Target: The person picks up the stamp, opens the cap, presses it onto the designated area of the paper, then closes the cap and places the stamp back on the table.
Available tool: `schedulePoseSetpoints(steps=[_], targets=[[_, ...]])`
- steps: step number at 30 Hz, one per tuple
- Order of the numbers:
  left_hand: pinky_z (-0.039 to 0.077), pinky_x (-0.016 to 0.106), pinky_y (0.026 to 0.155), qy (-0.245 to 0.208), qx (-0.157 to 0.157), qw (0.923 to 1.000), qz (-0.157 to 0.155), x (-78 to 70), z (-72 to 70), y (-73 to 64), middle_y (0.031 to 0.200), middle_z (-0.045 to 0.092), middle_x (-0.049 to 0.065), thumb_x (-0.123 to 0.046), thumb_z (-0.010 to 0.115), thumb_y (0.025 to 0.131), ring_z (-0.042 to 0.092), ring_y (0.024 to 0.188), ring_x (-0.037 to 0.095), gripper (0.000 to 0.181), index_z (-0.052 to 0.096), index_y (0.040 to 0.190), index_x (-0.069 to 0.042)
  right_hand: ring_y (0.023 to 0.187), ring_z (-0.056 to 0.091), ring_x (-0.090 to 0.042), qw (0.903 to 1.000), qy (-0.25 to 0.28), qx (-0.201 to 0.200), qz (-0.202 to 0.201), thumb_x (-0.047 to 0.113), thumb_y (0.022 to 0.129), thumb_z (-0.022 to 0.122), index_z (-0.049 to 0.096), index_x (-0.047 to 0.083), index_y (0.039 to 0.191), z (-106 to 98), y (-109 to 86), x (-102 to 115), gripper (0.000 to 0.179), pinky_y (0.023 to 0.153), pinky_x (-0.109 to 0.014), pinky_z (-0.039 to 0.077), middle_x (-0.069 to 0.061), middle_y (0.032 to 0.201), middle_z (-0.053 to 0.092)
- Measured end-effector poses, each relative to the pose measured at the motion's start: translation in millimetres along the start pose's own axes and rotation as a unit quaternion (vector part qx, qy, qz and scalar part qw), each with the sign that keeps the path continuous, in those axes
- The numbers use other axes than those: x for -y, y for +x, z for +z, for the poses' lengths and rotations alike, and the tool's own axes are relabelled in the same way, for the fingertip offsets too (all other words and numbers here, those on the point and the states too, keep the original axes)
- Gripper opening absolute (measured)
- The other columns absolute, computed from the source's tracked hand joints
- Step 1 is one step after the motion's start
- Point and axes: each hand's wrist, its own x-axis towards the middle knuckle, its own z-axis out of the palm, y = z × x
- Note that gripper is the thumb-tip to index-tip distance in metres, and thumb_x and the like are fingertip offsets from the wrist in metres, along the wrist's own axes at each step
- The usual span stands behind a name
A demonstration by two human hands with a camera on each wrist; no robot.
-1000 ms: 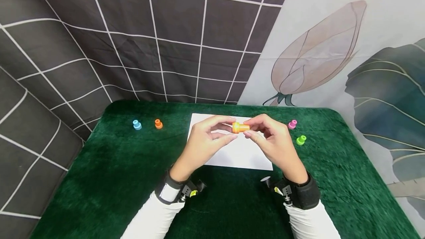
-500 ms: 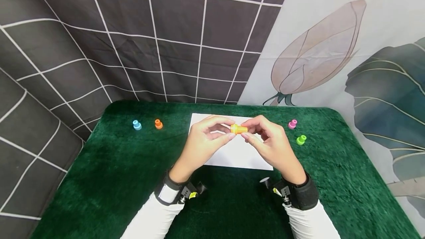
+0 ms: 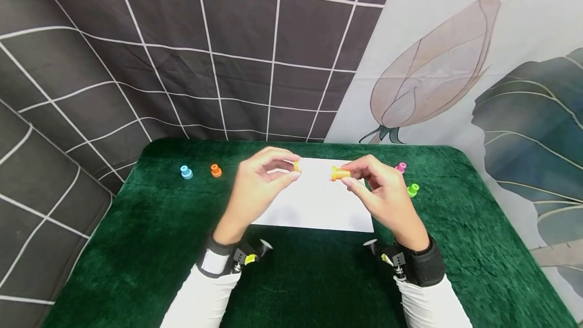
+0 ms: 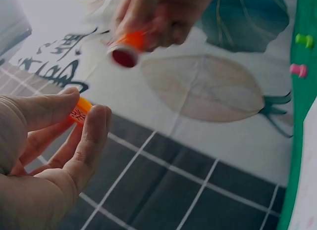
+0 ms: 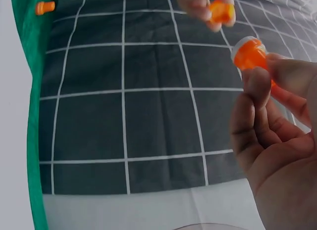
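My right hand point(image 3: 382, 194) pinches the handle of a yellow-orange toy stamp point(image 3: 339, 173), held sideways above the white paper point(image 3: 314, 209). Its dark red round face point(image 4: 124, 58) shows uncovered in the left wrist view, with a pale rim around it. Thumb and fingertips of my left hand point(image 3: 255, 181) pinch a small yellow-orange cap point(image 3: 296, 166), apart from the stamp and to its left. A red pattern marks the end of the cap point(image 4: 79, 114) in the left wrist view.
On the green cloth point(image 3: 136, 247), a blue stamp point(image 3: 186, 172) and an orange stamp point(image 3: 216, 170) stand at the left. A pink stamp point(image 3: 401, 167) and a green stamp point(image 3: 413, 190) are at the right, partly behind my right hand. Patterned hangings point(image 3: 246, 29) rise behind.
The cap has come off the stamp. My left hand has moved left with the cap, while my right hand has shifted slightly right with the stamp.
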Motion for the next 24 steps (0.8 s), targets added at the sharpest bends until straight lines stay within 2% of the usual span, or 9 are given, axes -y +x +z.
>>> schedulePoseSetpoints(steps=[5, 9, 19, 24], targets=[[0.063, 0.035, 0.091, 0.016, -0.016, 0.9996, 0.017, -6.7, -17.9, 0.5, 0.114, 0.073, 0.012, 0.006, 0.082, 0.083, 0.074, 0.098, 0.023, 0.032, 0.075, 0.113, 0.000, 0.067, 0.051, -0.005, 0.9971, -0.076, 0.010, 0.003, -0.005, 0.082, 0.082, 0.072, 0.008, 0.110, -1, 1.2, -4, 0.032, 0.054, -0.016, 0.038, 0.002, 0.086, 0.070], [0.062, 0.034, 0.093, 0.026, -0.027, 0.9992, 0.016, -10.2, -26.0, 0.6, 0.115, 0.072, 0.011, 0.008, 0.081, 0.083, 0.074, 0.100, 0.021, 0.032, 0.075, 0.113, 0.000, 0.069, 0.051, -0.005, 0.9937, -0.111, 0.016, 0.004, -0.001, 0.084, 0.082, 0.073, 0.010, 0.109, 2, 1.0, -10, 0.029, 0.058, -0.013, 0.039, 0.004, 0.085, 0.070], [0.061, 0.031, 0.093, 0.041, -0.032, 0.9986, -0.005, -12.3, -32.4, 1.2, 0.115, 0.073, 0.010, 0.008, 0.081, 0.083, 0.074, 0.105, 0.020, 0.032, 0.076, 0.113, -0.001, 0.074, 0.058, -0.007, 0.9899, -0.128, 0.058, 0.019, 0.004, 0.090, 0.079, 0.071, 0.011, 0.109, 13, 2.2, -30, 0.022, 0.056, -0.018, 0.045, 0.003, 0.086, 0.071], [0.060, 0.030, 0.093, 0.056, -0.028, 0.9978, -0.021, -12.5, -36.3, 0.3, 0.115, 0.073, 0.009, 0.007, 0.081, 0.083, 0.074, 0.105, 0.020, 0.031, 0.076, 0.112, -0.002, 0.074, 0.058, -0.009, 0.9852, -0.139, 0.095, 0.033, 0.007, 0.090, 0.079, 0.070, 0.010, 0.106, 18, 4.9, -44, 0.019, 0.058, -0.024, 0.051, 0.002, 0.086, 0.070]])
